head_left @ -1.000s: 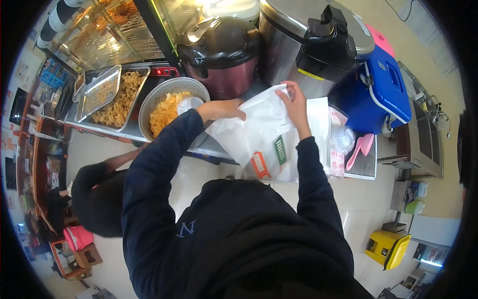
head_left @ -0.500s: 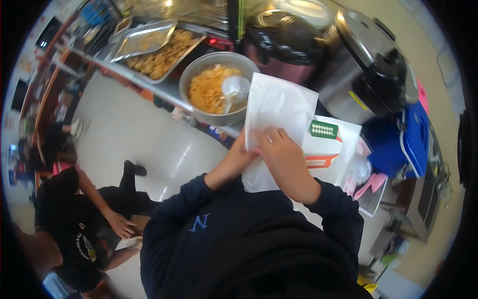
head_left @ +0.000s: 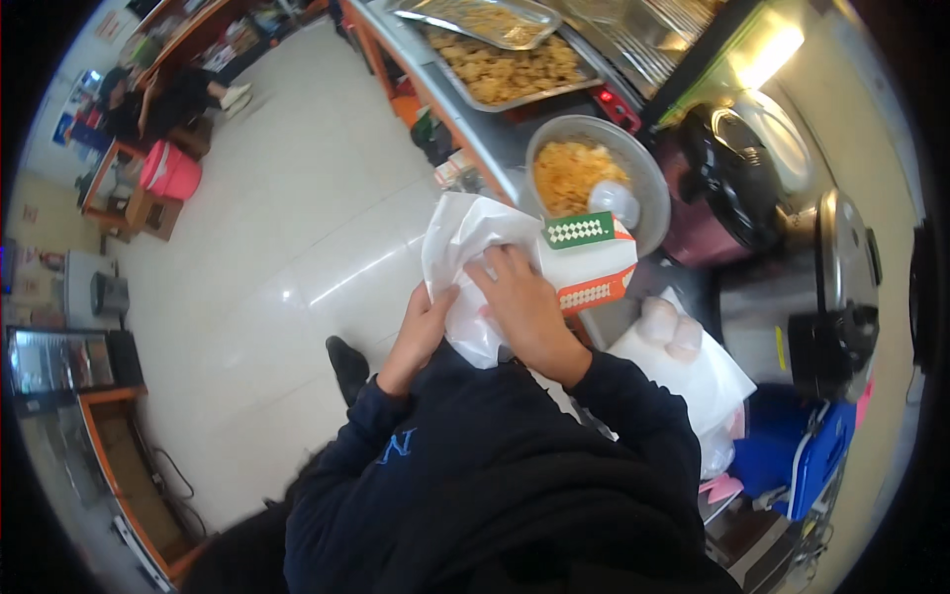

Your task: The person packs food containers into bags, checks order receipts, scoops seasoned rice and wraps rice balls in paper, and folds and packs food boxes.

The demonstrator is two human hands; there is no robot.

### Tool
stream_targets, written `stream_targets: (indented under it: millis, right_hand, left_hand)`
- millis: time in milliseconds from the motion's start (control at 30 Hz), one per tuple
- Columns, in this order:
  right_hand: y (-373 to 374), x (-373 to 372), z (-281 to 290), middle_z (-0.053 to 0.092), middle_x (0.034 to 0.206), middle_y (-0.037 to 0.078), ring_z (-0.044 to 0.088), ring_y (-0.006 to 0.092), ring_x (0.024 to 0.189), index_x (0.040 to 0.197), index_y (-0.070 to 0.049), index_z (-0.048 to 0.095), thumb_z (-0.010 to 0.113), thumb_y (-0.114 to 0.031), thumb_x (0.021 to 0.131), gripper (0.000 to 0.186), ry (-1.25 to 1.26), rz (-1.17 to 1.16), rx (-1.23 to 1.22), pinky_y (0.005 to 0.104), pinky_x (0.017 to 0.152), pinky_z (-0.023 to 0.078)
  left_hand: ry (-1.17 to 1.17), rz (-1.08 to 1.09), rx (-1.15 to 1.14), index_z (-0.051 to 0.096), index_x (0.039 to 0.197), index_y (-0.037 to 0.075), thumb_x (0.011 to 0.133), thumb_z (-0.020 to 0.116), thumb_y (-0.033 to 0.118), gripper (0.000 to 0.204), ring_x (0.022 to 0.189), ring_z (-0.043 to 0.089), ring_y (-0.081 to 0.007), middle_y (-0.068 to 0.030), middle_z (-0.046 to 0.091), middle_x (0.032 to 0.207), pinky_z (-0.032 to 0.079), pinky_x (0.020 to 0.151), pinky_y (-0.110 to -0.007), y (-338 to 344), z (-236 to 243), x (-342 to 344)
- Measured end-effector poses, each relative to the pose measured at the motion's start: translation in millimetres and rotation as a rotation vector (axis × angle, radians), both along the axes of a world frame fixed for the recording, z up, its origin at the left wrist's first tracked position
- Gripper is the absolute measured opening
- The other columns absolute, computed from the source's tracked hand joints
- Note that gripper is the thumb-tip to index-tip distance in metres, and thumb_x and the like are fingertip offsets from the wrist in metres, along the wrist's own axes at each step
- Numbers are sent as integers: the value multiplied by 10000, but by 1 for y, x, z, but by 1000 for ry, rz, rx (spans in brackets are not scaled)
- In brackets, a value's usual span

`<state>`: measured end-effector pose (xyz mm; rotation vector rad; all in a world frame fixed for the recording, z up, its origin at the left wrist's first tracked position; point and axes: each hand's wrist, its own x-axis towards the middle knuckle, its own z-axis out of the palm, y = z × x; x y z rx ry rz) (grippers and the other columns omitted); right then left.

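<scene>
A crinkled white plastic bag (head_left: 460,228) is between my hands, in front of my chest. My left hand (head_left: 421,327) grips its near left side, thumb against the plastic. Curled over the bag's right part is my right hand (head_left: 524,302), its fingertips pressed into the folds. Just beyond my right hand juts a white paper box (head_left: 589,259) with patterned green and orange edges, above the counter's edge. My hand and the bag cover part of it, so what supports it is hidden. What the bag contains, if anything, I cannot make out.
Along the counter stand a metal bowl (head_left: 648,163) of orange-yellow food with a clear scoop, a tray (head_left: 505,74) of browned pieces, and two large cookers (head_left: 712,188). Pale rounded things (head_left: 671,329) lie on a white sheet (head_left: 683,381). A person (head_left: 168,109) sits far left.
My view has turned, and the counter slants differently. The bag's top has crumpled open, and my hands have shifted left with it. The box has moved off the white sheet, staying beside my right hand.
</scene>
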<state>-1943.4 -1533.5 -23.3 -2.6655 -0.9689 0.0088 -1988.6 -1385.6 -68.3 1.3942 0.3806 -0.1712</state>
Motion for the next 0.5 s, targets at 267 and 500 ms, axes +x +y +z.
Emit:
stream_targets:
  millis: [267,500]
  right_hand:
    - [110,67,29,565,955,75,562,256,834,930,-73,592,698,-203,714,274,224,-85,680,362,673,440]
    - [214,173,5,606,791,122,588,297,748,921,-73,625,708,-407,671,426,46,135,356,392,641,438]
  left_hand:
    - [31,191,-87,471,1178,-41,873,534,183,383,915,553,-155,-97,583,1042,445,779,-279,110,-29,27]
    - [14,107,-120,373,1274,-20,856,542,194,499,1054,488,-161,-93,507,1180,391,899,-292,201,-11,72]
